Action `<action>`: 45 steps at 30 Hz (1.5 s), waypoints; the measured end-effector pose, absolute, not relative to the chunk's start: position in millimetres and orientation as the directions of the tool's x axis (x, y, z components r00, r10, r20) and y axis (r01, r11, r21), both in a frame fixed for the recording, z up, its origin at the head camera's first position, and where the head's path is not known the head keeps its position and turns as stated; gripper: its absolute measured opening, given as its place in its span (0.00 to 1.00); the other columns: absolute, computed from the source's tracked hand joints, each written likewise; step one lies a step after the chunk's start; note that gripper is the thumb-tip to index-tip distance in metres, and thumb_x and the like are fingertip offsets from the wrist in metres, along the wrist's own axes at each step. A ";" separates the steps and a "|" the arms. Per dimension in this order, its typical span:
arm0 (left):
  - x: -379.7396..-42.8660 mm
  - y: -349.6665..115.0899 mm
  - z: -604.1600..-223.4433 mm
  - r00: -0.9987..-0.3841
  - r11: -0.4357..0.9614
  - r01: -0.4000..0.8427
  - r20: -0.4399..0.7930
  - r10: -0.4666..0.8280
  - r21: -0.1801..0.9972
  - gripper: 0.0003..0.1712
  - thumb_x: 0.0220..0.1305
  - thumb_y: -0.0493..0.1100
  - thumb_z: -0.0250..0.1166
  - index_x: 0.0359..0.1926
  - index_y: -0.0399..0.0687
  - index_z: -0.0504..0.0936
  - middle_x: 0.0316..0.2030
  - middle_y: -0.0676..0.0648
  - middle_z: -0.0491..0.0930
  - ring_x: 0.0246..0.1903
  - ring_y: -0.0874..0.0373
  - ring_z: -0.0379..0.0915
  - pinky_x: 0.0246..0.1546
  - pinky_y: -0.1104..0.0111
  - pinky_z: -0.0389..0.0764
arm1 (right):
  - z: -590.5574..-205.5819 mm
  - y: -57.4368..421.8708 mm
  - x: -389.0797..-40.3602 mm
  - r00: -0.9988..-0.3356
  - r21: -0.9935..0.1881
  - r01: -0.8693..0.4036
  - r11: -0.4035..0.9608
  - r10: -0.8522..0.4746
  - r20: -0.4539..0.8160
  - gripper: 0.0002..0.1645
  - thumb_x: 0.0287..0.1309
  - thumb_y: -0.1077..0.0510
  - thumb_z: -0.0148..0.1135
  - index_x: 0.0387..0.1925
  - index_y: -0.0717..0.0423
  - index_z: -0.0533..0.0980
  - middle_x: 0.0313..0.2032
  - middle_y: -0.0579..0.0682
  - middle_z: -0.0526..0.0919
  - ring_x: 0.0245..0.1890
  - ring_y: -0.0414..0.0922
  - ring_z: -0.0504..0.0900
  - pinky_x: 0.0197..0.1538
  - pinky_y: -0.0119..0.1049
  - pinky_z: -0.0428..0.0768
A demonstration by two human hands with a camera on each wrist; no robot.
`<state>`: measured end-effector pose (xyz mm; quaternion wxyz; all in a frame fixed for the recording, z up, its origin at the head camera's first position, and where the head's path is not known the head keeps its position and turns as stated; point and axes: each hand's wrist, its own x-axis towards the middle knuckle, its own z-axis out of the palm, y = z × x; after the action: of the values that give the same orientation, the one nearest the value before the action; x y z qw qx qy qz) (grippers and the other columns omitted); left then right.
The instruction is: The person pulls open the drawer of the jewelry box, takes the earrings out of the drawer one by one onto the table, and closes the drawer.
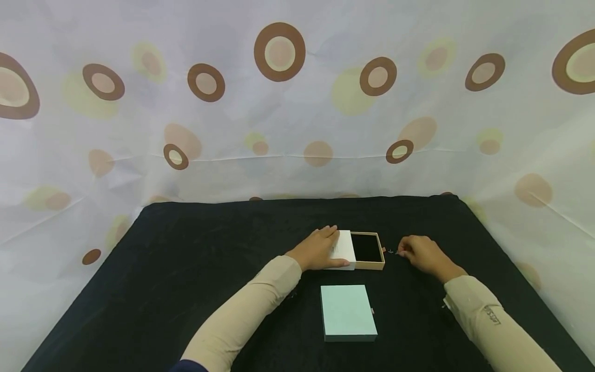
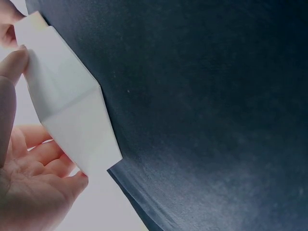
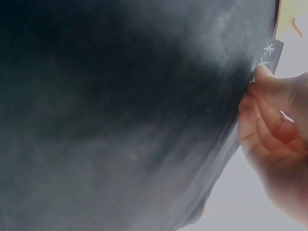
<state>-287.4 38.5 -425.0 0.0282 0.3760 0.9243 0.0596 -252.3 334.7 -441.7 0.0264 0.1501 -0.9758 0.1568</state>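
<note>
The white box looks smooth and papery (matt, too).

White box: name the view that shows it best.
The head view: it shows the white box from above, its tray partly out, though the left hand covers some. The left wrist view shows it close, with little tray; the right wrist view, only a bit of tray.

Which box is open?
The white box, under the left hand: its drawer sticks partly out. The mint box, nearer the person, is closed.
</note>
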 end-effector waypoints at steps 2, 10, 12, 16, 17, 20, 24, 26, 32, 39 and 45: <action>-287.4 38.6 -425.3 -0.714 0.708 0.694 -0.004 0.700 0.131 0.52 0.60 0.70 0.58 0.72 0.39 0.58 0.72 0.42 0.56 0.71 0.50 0.52 0.70 0.58 0.55 | -439.0 334.3 -251.6 -0.953 -0.283 -0.302 0.910 -0.291 0.082 0.04 0.58 0.66 0.62 0.28 0.57 0.78 0.25 0.46 0.78 0.24 0.40 0.72 0.29 0.39 0.74; -287.9 38.8 -425.1 -0.714 0.708 0.695 -0.002 0.701 0.125 0.52 0.59 0.71 0.58 0.72 0.39 0.58 0.72 0.42 0.56 0.71 0.51 0.52 0.70 0.59 0.56 | -423.7 322.5 -244.2 -0.974 -0.304 -0.222 0.926 -0.198 0.109 0.09 0.62 0.62 0.59 0.34 0.65 0.81 0.25 0.50 0.80 0.23 0.43 0.75 0.28 0.42 0.75; -288.0 38.9 -425.1 -0.714 0.708 0.695 0.002 0.700 0.126 0.52 0.59 0.70 0.58 0.71 0.39 0.58 0.72 0.42 0.56 0.71 0.51 0.52 0.70 0.59 0.56 | -422.1 318.8 -241.9 -0.980 -0.357 -0.186 0.915 -0.148 0.131 0.12 0.64 0.60 0.58 0.36 0.67 0.81 0.25 0.51 0.80 0.23 0.43 0.74 0.26 0.40 0.73; -288.0 38.6 -425.2 -0.712 0.706 0.697 0.001 0.702 0.125 0.52 0.60 0.70 0.57 0.72 0.39 0.58 0.72 0.42 0.56 0.71 0.50 0.52 0.70 0.58 0.56 | -422.3 312.8 -240.4 -0.987 -0.443 -0.137 0.886 -0.083 0.139 0.15 0.65 0.58 0.57 0.38 0.69 0.81 0.27 0.53 0.81 0.24 0.44 0.76 0.27 0.41 0.75; -287.9 38.5 -425.1 -0.713 0.707 0.696 0.002 0.701 0.126 0.52 0.60 0.70 0.58 0.72 0.39 0.58 0.72 0.42 0.56 0.71 0.51 0.52 0.70 0.58 0.56 | -422.7 311.2 -240.4 -0.988 -0.463 -0.127 0.877 -0.072 0.133 0.15 0.65 0.58 0.57 0.39 0.69 0.81 0.28 0.54 0.82 0.25 0.44 0.76 0.28 0.41 0.75; -287.8 38.5 -425.7 -0.716 0.710 0.693 0.006 0.698 0.126 0.52 0.60 0.70 0.57 0.72 0.39 0.58 0.72 0.42 0.56 0.71 0.51 0.52 0.70 0.59 0.56 | -424.6 306.9 -241.6 -0.994 -0.505 -0.090 0.858 -0.046 0.098 0.16 0.65 0.57 0.57 0.39 0.68 0.81 0.28 0.54 0.83 0.26 0.44 0.77 0.28 0.40 0.75; -288.1 38.7 -425.9 -0.717 0.710 0.691 0.007 0.697 0.134 0.52 0.60 0.70 0.58 0.72 0.39 0.58 0.72 0.42 0.56 0.71 0.51 0.52 0.70 0.59 0.55 | -427.5 300.5 -243.1 -0.999 -0.539 -0.052 0.840 -0.035 0.041 0.15 0.64 0.57 0.58 0.38 0.67 0.82 0.27 0.52 0.83 0.25 0.44 0.78 0.27 0.37 0.74; -288.1 38.6 -425.7 -0.717 0.710 0.691 0.006 0.697 0.137 0.52 0.60 0.70 0.58 0.71 0.39 0.58 0.72 0.42 0.56 0.71 0.51 0.52 0.70 0.59 0.55 | -429.2 297.7 -243.6 -0.999 -0.544 -0.046 0.838 -0.037 0.026 0.15 0.64 0.57 0.58 0.37 0.67 0.82 0.26 0.51 0.83 0.25 0.43 0.78 0.27 0.37 0.73; -286.8 38.1 -424.3 -0.715 0.707 0.692 0.007 0.699 0.144 0.52 0.60 0.70 0.58 0.71 0.38 0.58 0.72 0.42 0.56 0.71 0.51 0.52 0.70 0.58 0.56 | -434.2 291.1 -245.2 -0.998 -0.520 -0.061 0.852 -0.045 0.044 0.13 0.62 0.59 0.58 0.33 0.66 0.83 0.26 0.51 0.82 0.25 0.44 0.75 0.27 0.38 0.73; -287.8 37.6 -425.5 -0.712 0.705 0.695 0.004 0.702 0.140 0.52 0.60 0.70 0.58 0.72 0.38 0.57 0.72 0.42 0.56 0.71 0.50 0.52 0.70 0.58 0.55 | -434.3 287.6 -244.8 -0.996 -0.516 -0.082 0.853 -0.062 0.057 0.11 0.61 0.62 0.57 0.30 0.65 0.83 0.23 0.49 0.81 0.22 0.43 0.74 0.26 0.37 0.72; -288.6 37.9 -426.0 -0.712 0.705 0.695 -0.003 0.703 0.142 0.52 0.61 0.69 0.58 0.72 0.38 0.57 0.72 0.42 0.56 0.71 0.50 0.52 0.70 0.58 0.55 | -435.6 287.9 -245.1 -0.996 -0.512 -0.088 0.854 -0.063 0.065 0.11 0.61 0.62 0.57 0.31 0.65 0.83 0.24 0.50 0.82 0.22 0.43 0.74 0.26 0.37 0.73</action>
<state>-288.6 37.9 -426.0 0.0283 0.3787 0.9228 0.0655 -245.1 287.9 -435.6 0.0231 0.0392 -0.9626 0.2670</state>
